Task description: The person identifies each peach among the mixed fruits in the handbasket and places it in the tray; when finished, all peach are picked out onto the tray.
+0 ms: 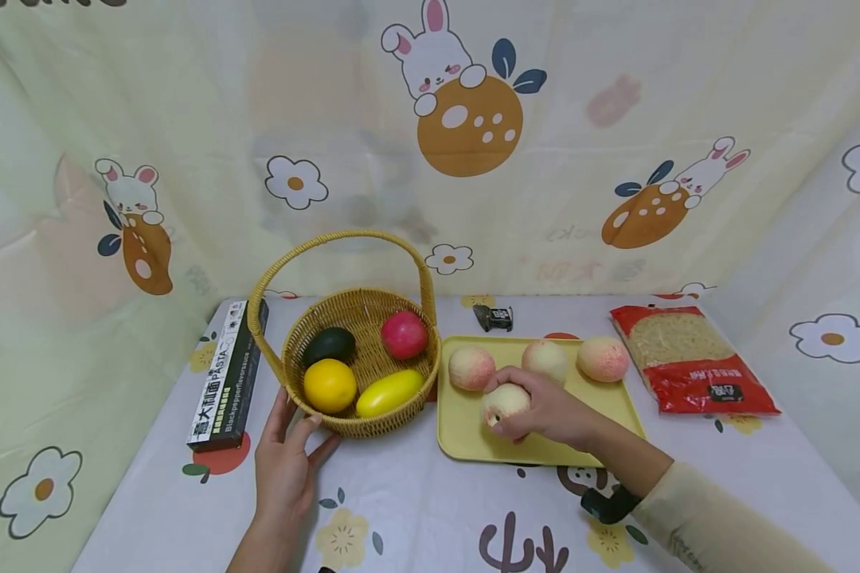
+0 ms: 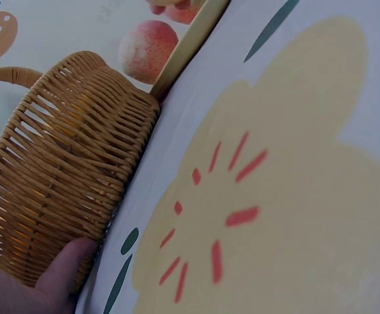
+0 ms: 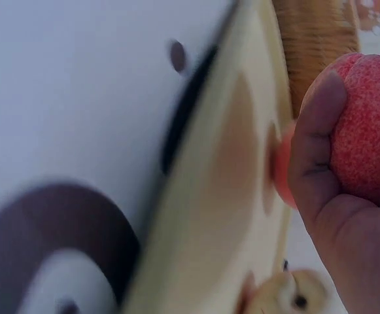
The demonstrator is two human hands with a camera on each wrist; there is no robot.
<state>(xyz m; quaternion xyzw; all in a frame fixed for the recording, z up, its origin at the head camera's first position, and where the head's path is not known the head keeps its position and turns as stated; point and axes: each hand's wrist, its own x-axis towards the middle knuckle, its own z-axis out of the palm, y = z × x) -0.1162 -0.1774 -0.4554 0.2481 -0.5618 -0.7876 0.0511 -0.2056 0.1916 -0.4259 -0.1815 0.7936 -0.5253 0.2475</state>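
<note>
A woven basket (image 1: 361, 426) with a tall handle holds an orange (image 1: 330, 386), a dark green avocado-like fruit (image 1: 329, 347), a yellow oval fruit (image 1: 390, 393) and a round red fruit (image 1: 404, 334). My left hand (image 1: 284, 469) touches the basket's lower left side, its thumb (image 2: 64, 265) lying along the wicker in the left wrist view. Over the yellow tray (image 1: 466, 446) my right hand (image 1: 552, 407) grips a peach (image 1: 505, 404), whose red side faces the right wrist camera (image 3: 373, 131). More peaches sit along the tray's back: left (image 1: 471, 368), middle (image 1: 545, 360) and right (image 1: 603, 359).
Left of the basket lies a black-and-white pasta box (image 1: 228, 378). A red-and-clear noodle bag (image 1: 695, 360) rests right of the tray. Behind the tray is a small black item (image 1: 493, 317). A printed curtain (image 1: 358, 119) hangs behind the table.
</note>
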